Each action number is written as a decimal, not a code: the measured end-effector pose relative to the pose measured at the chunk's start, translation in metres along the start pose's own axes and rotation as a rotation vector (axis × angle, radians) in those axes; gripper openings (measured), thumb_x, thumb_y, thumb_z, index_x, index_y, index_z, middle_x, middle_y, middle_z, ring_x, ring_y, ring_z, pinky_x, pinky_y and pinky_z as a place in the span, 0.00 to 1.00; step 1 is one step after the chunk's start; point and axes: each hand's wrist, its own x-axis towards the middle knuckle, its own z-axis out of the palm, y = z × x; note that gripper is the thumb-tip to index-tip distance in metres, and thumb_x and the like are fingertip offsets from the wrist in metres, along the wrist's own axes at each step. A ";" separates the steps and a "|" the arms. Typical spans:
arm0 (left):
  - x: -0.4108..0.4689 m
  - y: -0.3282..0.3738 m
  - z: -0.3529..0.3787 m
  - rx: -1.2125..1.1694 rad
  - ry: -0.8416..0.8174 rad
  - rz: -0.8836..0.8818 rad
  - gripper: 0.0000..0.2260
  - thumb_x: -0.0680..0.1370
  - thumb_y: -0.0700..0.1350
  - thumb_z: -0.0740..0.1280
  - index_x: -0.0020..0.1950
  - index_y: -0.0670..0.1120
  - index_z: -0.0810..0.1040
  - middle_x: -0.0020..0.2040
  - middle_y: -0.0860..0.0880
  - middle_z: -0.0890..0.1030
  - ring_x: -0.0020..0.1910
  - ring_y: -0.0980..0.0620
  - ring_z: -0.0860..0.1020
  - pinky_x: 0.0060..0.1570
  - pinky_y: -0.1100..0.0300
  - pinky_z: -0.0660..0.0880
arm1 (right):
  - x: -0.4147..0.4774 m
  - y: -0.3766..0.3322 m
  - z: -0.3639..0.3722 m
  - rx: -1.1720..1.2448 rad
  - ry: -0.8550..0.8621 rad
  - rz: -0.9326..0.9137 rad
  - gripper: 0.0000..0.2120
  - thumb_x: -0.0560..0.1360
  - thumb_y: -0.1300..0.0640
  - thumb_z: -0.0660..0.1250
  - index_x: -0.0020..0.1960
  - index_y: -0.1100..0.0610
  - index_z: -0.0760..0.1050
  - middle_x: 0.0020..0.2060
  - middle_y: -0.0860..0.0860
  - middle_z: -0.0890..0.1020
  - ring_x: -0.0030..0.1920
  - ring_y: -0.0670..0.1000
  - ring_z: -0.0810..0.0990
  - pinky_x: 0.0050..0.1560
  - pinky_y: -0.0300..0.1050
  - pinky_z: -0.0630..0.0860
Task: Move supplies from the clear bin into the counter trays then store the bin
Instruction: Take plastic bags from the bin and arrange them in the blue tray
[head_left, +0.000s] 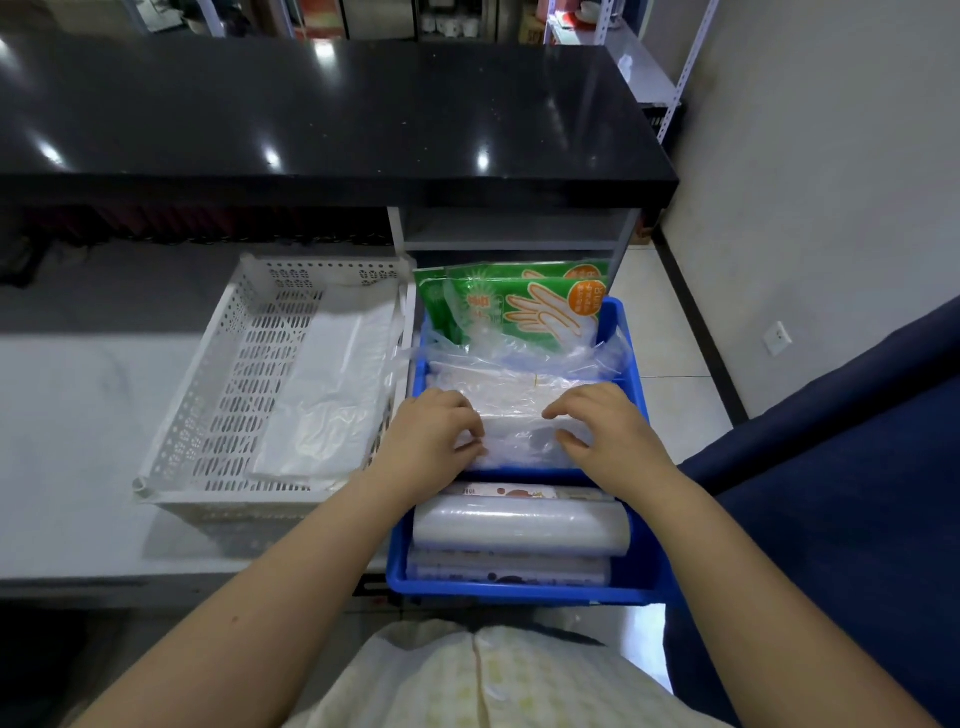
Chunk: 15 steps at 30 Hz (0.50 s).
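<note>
Your left hand (434, 434) and right hand (605, 431), fingers curled, rest on the clear plastic bag stack (519, 415) mid blue tray (636, 566); press it flat, edges inside the walls.

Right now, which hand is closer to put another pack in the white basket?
Probably the left hand. It rests on the clear plastic packs at the blue tray's left side, right beside the white basket. The right hand would have to cross over the tray.
</note>
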 end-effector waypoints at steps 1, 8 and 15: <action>0.002 0.002 0.001 0.035 0.038 -0.002 0.07 0.71 0.48 0.73 0.47 0.49 0.81 0.49 0.51 0.79 0.50 0.48 0.74 0.49 0.53 0.71 | 0.001 -0.001 0.001 -0.034 -0.023 -0.042 0.09 0.73 0.56 0.70 0.53 0.47 0.79 0.52 0.42 0.78 0.55 0.45 0.70 0.57 0.40 0.67; 0.016 0.009 0.002 0.237 -0.293 -0.010 0.09 0.76 0.42 0.65 0.53 0.52 0.80 0.51 0.51 0.80 0.50 0.49 0.75 0.50 0.57 0.71 | 0.007 -0.001 0.014 -0.207 -0.314 -0.082 0.10 0.77 0.53 0.64 0.55 0.45 0.80 0.54 0.43 0.81 0.51 0.50 0.72 0.55 0.50 0.71; 0.009 0.007 -0.021 -0.024 -0.371 -0.125 0.15 0.77 0.44 0.60 0.61 0.56 0.78 0.54 0.52 0.80 0.51 0.51 0.77 0.50 0.56 0.74 | 0.031 -0.015 -0.008 -0.172 -0.519 0.086 0.15 0.78 0.54 0.59 0.61 0.42 0.75 0.59 0.46 0.79 0.53 0.50 0.77 0.53 0.44 0.74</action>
